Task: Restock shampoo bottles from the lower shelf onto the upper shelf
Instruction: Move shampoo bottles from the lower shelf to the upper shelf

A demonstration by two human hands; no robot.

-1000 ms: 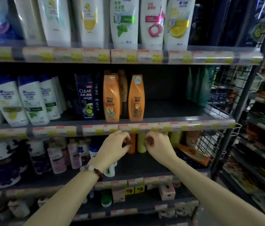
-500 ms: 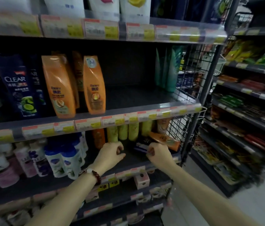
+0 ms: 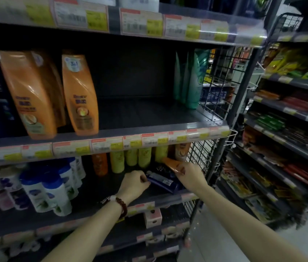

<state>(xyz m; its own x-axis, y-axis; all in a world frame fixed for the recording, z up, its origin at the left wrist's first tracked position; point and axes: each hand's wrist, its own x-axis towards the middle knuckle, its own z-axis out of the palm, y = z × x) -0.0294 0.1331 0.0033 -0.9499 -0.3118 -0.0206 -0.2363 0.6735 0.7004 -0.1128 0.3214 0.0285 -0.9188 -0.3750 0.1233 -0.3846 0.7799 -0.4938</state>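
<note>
Bottles lie flat on the lower shelf [image 3: 168, 200]: left hand [image 3: 133, 183] fingers curl on the dark blue plastic bottle [image 3: 161, 181], right hand [image 3: 191, 176] fingers pinch the orange plastic bottle [image 3: 172, 164], probably for lifting them to the upper shelf [image 3: 149, 118].

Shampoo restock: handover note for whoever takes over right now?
Left hand: fingers on the end of a dark blue bottle lying flat on the lower shelf; not lifted.
Right hand: fingers pinching an orange bottle lying tilted on the same shelf.
Upper shelf: two orange bottles at left, green bottles at right, an open gap between.
Done: nothing visibly moved up.
Left: lift both bottles, stand them in the gap.
</note>
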